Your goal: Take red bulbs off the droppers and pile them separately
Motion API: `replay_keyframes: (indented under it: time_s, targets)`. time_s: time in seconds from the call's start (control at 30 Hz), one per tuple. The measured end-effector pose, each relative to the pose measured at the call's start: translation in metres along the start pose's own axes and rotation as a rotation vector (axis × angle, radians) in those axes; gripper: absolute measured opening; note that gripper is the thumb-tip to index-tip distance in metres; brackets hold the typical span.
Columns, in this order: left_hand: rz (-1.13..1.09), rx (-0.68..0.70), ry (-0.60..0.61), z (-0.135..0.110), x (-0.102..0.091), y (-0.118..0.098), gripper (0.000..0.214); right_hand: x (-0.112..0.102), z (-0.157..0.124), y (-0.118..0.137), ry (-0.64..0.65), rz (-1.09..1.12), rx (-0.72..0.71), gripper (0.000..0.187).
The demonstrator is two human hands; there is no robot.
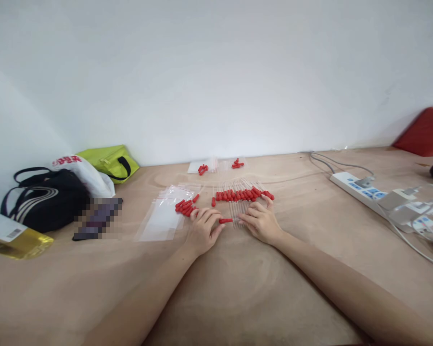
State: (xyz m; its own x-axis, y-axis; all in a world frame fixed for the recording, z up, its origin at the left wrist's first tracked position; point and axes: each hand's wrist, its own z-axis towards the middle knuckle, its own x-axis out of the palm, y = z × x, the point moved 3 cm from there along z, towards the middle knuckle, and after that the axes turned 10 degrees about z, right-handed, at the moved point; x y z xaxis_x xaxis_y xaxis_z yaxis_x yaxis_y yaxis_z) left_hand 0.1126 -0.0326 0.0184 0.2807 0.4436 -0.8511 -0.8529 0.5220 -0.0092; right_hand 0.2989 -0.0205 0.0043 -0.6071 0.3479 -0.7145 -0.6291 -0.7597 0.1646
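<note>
A dropper [225,221] with a red rubber bulb and a thin clear stem lies crosswise between my two hands. Its bulb end is at the fingertips of my left hand [203,229], which is closed on it. My right hand [262,220] pinches the stem end, with the stem's tip hidden by the fingers. Beneath and beyond are clear stems of other droppers, and a long row of red-bulbed droppers [238,194] stretches just past my fingers. Another small heap of red bulbs [184,206] touches the left hand's far side, resting on clear zip bags [159,221].
Two small bagged bunches of red bulbs [202,169] lie near the wall. At left are a black bag [46,199], a green pouch [110,161], a blurred-out dark phone-shaped object [98,218] and a yellow pack [18,240]. A power strip [361,190] with cables stands at right.
</note>
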Motion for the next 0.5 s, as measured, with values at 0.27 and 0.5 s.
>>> replay_keyframes:
  time_s: [0.27,0.5]
  targets:
    - [-0.067,0.102,-0.036,0.0018,0.0085,-0.0037,0.02,0.0006,0.0015,0.0093,-0.024,0.084,-0.078,0.022]
    - [-0.077,0.086,0.007,-0.0021,0.0062,-0.0028,0.021,0.0006,-0.0014,0.0083,0.012,0.118,-0.09,0.022]
